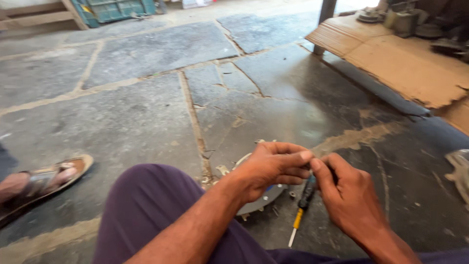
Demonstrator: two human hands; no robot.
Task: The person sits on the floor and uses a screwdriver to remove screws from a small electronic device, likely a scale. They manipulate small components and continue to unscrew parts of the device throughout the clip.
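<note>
Above the stone floor (146, 112), we pinch the screwdriver (304, 203) between both closed hands, left hand (268, 168) and right hand (349, 195); steadying it over the round metal part (261, 203) seems wise.

Daylight, soft and diffuse; brightest at the top edge and upper right, where the cardboard sheet (405, 63) is lit warm and pale. Stone floor (146, 98) evenly lit, with a faint pale sheen near centre right. Shadows weak: a soft dark patch under the cardboard's edge and beneath the hands. Left hand (271, 168) and right hand (349, 195) slightly smeared by motion blur; fingertips indistinct. Far background soft. Wide-angle stretch at the edges; the sandal (49, 178) at left looks elongated.
</note>
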